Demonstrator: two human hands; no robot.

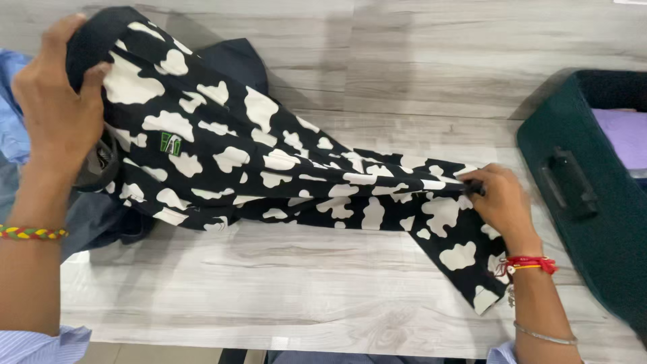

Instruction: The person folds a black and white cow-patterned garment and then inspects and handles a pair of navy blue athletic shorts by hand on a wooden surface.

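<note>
Left hand (pixel 57 111) is clenched on the collar end of the black-and-white patterned shirt (pixel 269 172), lifting that end off the table (pixel 303 296). Right hand (pixel 502 202) pinches the other end of the shirt, low, fingers closed on the cloth near the hem. Hands are well apart, the shirt stretched between them.

Largest to smallest, placed from the shirt:
- table: pale wood-grain, under the shirt, running out on all sides
- suitcase (pixel 579 195): dark green, open, right of the shirt, just beyond the right hand; something purple lies inside
- shirt: diagonal across the table middle, bunched and twisted in the centre, one sleeve or flap hanging toward the near edge by the right wrist
- dark blue cloth (pixel 236 61): behind and partly under the shirt's upper end
- light blue cloth (pixel 13 121): left of the shirt, behind the left hand

How far along, judging from this: the shirt is pulled out lengthwise but not laid flat, no neat fold shows. Smoothing and folding look undone.

Edges and room: bare table in front of the shirt, toward the near edge, and behind it to the far right. Tight on the right, where the suitcase wall stands close to the hand. Left side is crowded with cloth.
</note>
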